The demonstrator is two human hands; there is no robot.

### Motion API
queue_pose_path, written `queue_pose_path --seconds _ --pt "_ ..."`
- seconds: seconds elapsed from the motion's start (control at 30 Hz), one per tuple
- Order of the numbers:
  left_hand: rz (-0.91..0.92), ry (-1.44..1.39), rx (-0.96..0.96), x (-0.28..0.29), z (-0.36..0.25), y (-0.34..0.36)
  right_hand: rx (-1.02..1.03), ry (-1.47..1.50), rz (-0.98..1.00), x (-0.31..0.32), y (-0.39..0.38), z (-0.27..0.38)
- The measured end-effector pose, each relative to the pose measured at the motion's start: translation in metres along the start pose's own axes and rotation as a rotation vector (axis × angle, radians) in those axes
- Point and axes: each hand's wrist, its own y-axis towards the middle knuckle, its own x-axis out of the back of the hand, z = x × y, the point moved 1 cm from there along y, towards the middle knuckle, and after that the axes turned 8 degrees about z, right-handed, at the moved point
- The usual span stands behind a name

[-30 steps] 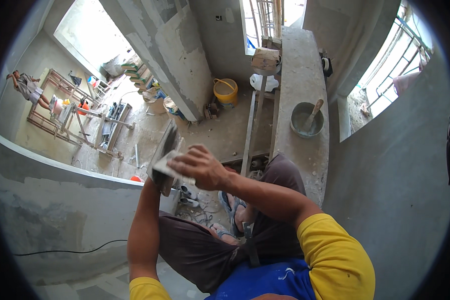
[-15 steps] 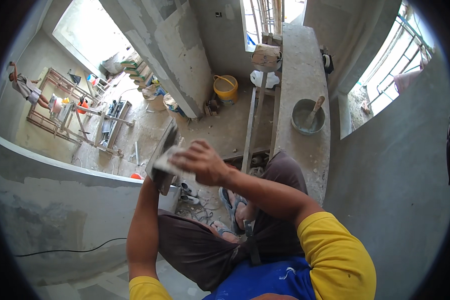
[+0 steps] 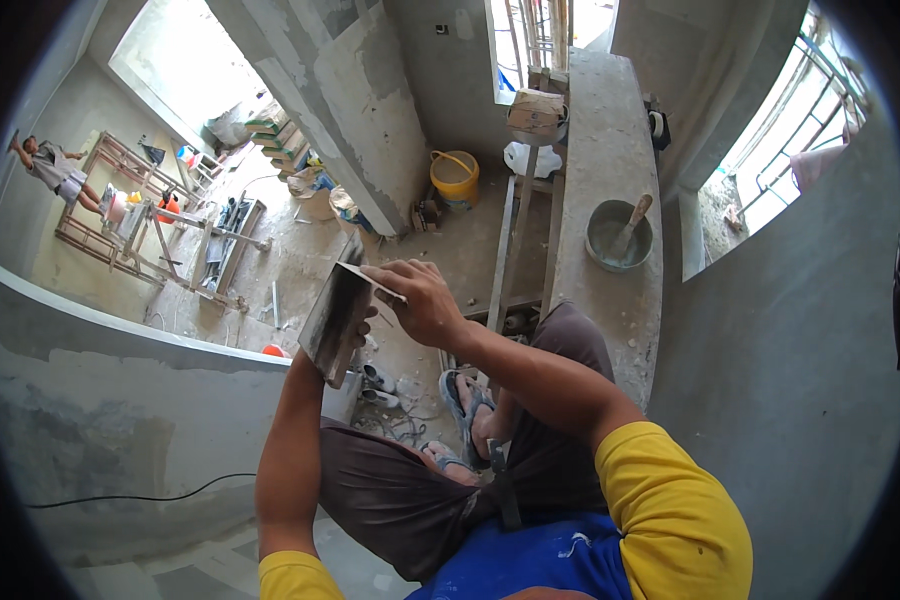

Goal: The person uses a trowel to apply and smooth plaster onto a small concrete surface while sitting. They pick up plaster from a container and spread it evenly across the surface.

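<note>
My left hand [image 3: 362, 326], partly hidden, is closed on a flat, dark-stained metal trowel [image 3: 328, 323], which it holds tilted on edge from behind. My right hand [image 3: 420, 298] grips a thin, pale flat scraper [image 3: 386, 289] at the upper end of the trowel, its blade at or against the trowel's edge; whether they touch is hard to tell. Below, my sandaled feet [image 3: 475, 415] and bent knees show, the right knee beside a long dusty concrete ledge [image 3: 615, 120].
On the ledge sits a bucket [image 3: 605, 248] with a putty knife inside. A yellow bucket [image 3: 454, 188], wooden planks [image 3: 508, 255] and shoes [image 3: 378, 380] lie below. A half wall [image 3: 90, 395] borders the left. Another person [image 3: 60, 170] stands by scaffolding [image 3: 120, 245]; a barred window is at right.
My right hand and its scraper have moved up and slightly right toward the trowel's top end, uncovering more of the trowel's face and my left fingers. The distant person's raised arm has shifted.
</note>
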Motion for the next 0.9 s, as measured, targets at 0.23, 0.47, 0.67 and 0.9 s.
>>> queue_pose_path --seconds 0.23,0.47,0.67,0.9 --pt "0.158 1.23 -0.265 0.017 -0.008 0.014 0.446 -0.112 0.049 -0.01 -0.014 0.039" --pt "0.278 0.592 -0.195 -0.018 -0.024 -0.006 0.333 -0.113 -0.033 -0.01 -0.01 0.027" --pt "-0.017 0.505 0.034 0.009 -0.01 0.0 0.363 -0.144 0.006 -0.003 -0.005 0.026" --pt "0.107 0.745 -0.202 -0.018 -0.012 -0.002 0.477 -0.141 0.03 -0.007 -0.018 0.038"
